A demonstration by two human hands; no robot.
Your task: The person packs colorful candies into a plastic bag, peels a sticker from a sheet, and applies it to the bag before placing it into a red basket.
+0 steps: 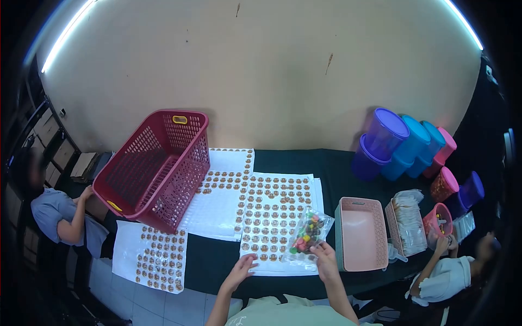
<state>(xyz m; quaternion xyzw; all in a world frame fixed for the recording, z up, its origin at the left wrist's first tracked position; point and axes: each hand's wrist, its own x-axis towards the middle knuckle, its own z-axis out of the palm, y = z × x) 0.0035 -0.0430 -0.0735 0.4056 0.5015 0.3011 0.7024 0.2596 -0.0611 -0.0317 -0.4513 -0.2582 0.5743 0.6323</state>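
My right hand point(326, 263) grips a clear plastic bag point(309, 233) by its lower right edge. Colourful small pieces, red, yellow, green and dark, show through the plastic; their kind is too small to tell. Beneath the bag lies a white sheet of round brown stickers point(265, 223), with rows of them across most of it. My left hand point(240, 271) is at that sheet's lower left corner, fingers apart and slightly curled, with nothing in them.
A maroon laundry basket point(187, 179) stands on more sticker sheets point(157, 255) at left. To the right are a pink basket point(363, 233), a basket of flat packets point(406, 217) and stacked coloured tubs point(387, 133). One person point(60, 212) sits left, another point(446, 277) right, hands at a pink tub point(437, 221).
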